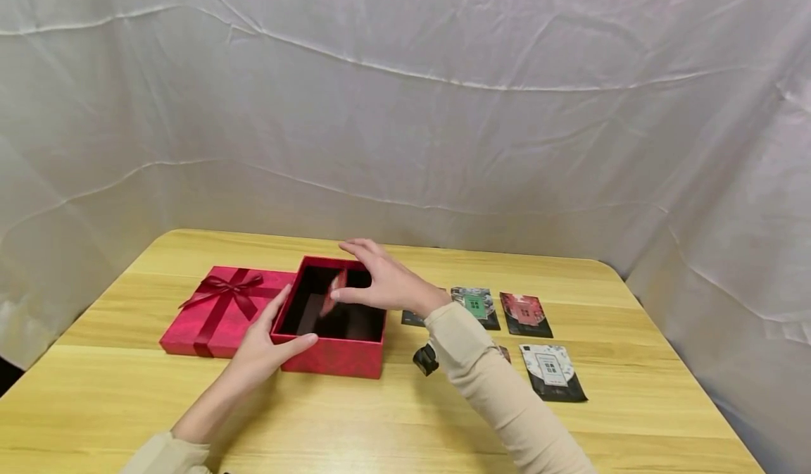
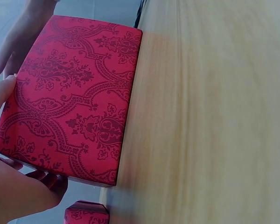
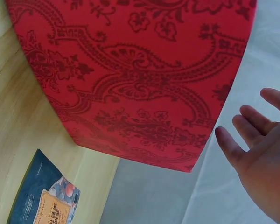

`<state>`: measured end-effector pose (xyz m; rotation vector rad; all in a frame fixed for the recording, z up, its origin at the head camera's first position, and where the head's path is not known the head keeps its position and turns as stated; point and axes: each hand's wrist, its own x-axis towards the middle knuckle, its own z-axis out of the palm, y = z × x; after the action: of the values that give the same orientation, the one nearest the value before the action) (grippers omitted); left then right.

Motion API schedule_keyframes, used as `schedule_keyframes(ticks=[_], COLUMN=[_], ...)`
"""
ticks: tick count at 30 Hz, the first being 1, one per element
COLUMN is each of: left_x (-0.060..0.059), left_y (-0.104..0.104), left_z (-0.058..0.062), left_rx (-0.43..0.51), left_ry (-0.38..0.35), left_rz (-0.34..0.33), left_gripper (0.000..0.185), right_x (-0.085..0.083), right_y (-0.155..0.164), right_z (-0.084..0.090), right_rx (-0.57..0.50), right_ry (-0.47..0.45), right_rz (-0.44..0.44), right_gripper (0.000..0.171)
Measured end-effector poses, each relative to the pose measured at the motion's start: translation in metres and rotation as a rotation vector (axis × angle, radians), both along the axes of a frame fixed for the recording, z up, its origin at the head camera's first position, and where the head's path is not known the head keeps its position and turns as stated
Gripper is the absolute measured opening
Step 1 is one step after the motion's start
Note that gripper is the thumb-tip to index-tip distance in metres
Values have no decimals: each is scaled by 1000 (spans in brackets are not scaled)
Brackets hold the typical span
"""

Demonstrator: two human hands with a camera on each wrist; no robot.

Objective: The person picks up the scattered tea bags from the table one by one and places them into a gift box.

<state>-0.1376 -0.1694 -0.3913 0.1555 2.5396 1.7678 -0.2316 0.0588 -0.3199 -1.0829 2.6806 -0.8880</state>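
Note:
A red patterned gift box [image 1: 332, 356] stands uncovered on the table, its inside dark. My left hand [image 1: 260, 347] holds its near left corner, thumb at the front rim and fingers along the left wall. In the left wrist view the thumb of that left hand [image 2: 23, 186] touches the rim of the box [image 2: 74, 98]. Over the box's right side hovers my right hand [image 1: 393, 284], fingers spread. A blurred red packet [image 1: 334, 292] is tilted inside the opening, just by the right thumb. The right wrist view shows the right hand [image 3: 266, 163] with loose fingers; no packet shows there.
Left of the box lies its red lid [image 1: 218, 312] with a dark ribbon bow. To the right lie several flat packets: a green-labelled one [image 1: 475, 306], a red one [image 1: 526, 313], a white one [image 1: 552, 372], others partly behind the right arm. A small black object [image 1: 426, 360] is near the right sleeve.

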Motion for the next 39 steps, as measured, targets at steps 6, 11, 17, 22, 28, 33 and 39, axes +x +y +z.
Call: schedule_keyframes(ticks=[6,11,17,22,28,33,39], left_x=[0,-1,0,0,1,1,1], left_y=[1,1,0,0,-1,-1,-1], left_z=[0,1,1,1,0,0,1], left_rx=[5,-1,-5,-18,-14,-15,-14], left_ry=[5,1,-7,-8,-11,-6,-9], left_rz=[2,5,6,9,9,11,13], left_gripper=[92,92,92,93,93,93,93], right_x=[0,-3,-5,-4,-4,-6,-10], right_y=[7,15,27,38,50,61,74], right_z=[2,2,0,-2,-6,-10,-18], right_rx=[5,16,8,-18,-54,-89,-84], right_ry=[0,24,15,-14,-46,-79,-74], right_rz=[-31,-26,-38,-71,-93,-107,-142], right_gripper=[70,63,60,58,59,60,64])
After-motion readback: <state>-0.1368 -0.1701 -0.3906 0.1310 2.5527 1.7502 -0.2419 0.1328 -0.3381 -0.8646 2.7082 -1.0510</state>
